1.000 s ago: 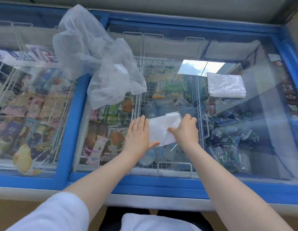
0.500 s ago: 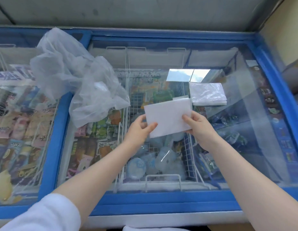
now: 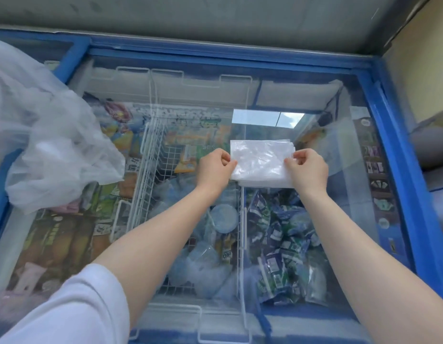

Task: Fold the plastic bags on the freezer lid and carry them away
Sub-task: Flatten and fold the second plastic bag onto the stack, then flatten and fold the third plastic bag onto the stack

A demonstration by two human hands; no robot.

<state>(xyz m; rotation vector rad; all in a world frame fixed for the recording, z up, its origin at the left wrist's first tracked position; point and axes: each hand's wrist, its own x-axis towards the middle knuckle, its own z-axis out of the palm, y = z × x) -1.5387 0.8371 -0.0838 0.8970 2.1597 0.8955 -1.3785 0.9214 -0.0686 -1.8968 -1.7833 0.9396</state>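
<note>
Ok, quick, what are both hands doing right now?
Left hand: pinches the left edge of the folded plastic bag.
Right hand: pinches the same bag's right edge, over the folded stack.

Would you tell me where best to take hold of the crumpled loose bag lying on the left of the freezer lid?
Probably by the rumpled edge of the crumpled loose bag nearest the person, coming from the front with the left hand. It is puffed and unfolded, so pinching a raised fold there should lift it off the freezer lid.
</note>
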